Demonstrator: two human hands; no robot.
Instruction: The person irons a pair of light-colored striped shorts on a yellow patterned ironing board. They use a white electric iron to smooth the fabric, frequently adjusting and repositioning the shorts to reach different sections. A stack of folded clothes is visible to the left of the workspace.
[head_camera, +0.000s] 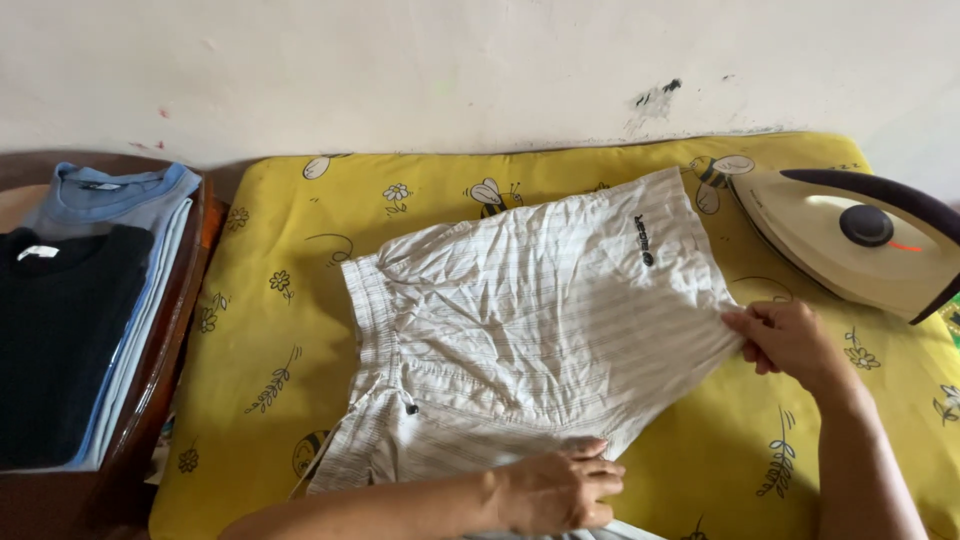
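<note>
The left hand (555, 490) lies nearest, its knuckles curled and its fingers pressed down on the lower hem of a pair of white striped shorts (530, 320); whether they pinch the cloth or only pin it, I cannot tell. Farther off, the right hand (790, 340) has thumb and fingertips closed on the edge of one leg opening, drawing it outward.

The shorts lie flat on a yellow padded cover (260, 340) printed with bees and flowers, between the two hands. Their long axis runs slantwise: the waistband sits away from the right fingertips, toward the left side of the cover, and the leg openings point toward the right hand and the far edge. The cloth is thickly creased.

The step looks like smoothing and stretching the shorts flat. The next move seems to call for a free right hand, since the cream iron (850, 250) with its dark handle rests just beyond those fingers.

Well past the left fingers, folded shirts (80, 300), blue and black, are stacked on a wooden seat (170, 340).
</note>
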